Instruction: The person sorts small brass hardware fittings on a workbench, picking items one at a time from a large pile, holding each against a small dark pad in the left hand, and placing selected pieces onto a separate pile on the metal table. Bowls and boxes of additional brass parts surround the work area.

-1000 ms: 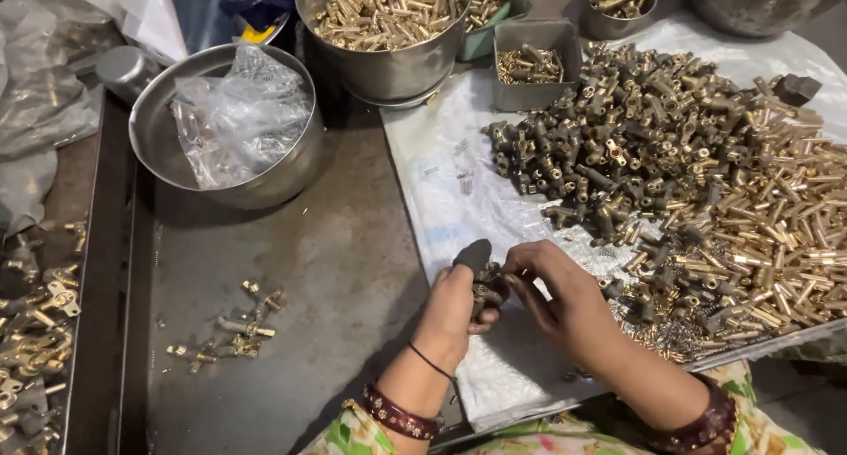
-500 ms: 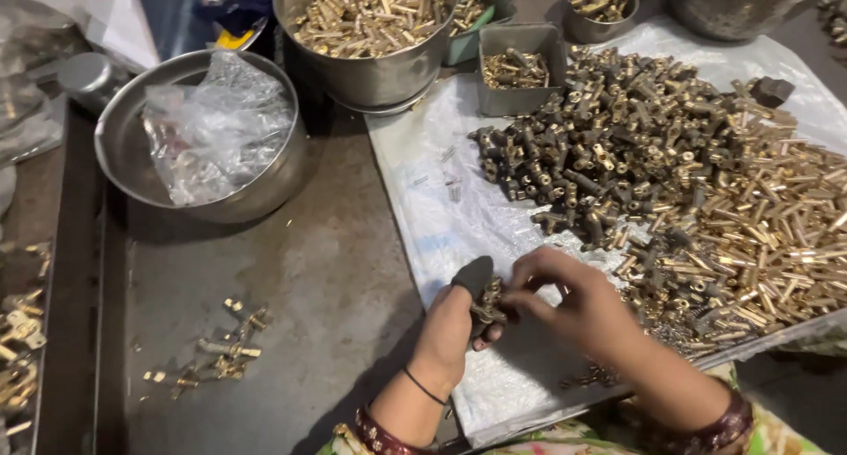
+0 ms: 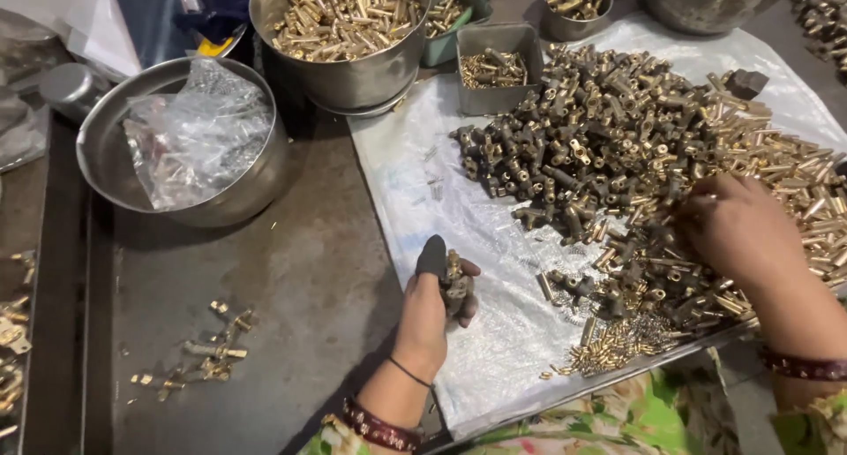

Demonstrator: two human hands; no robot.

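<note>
Brass fitting [image 3: 454,274] sits clamped in my left hand [image 3: 432,309], fingers curled round it, at 6 o'clock on the tabletop [image 3: 291,270]. Right hand [image 3: 737,230] lies on the heap of brass parts [image 3: 635,155] at 3 o'clock; whether its fingers are pinched on a piece, I cannot tell. Best, I judge, to pick one piece cleanly and keep the fitting upright. White plastic sheet [image 3: 423,181] under the heap; steel bowls [image 3: 344,75] at 12; dark metal surface, loose bits [image 3: 207,353] at 8.
</note>
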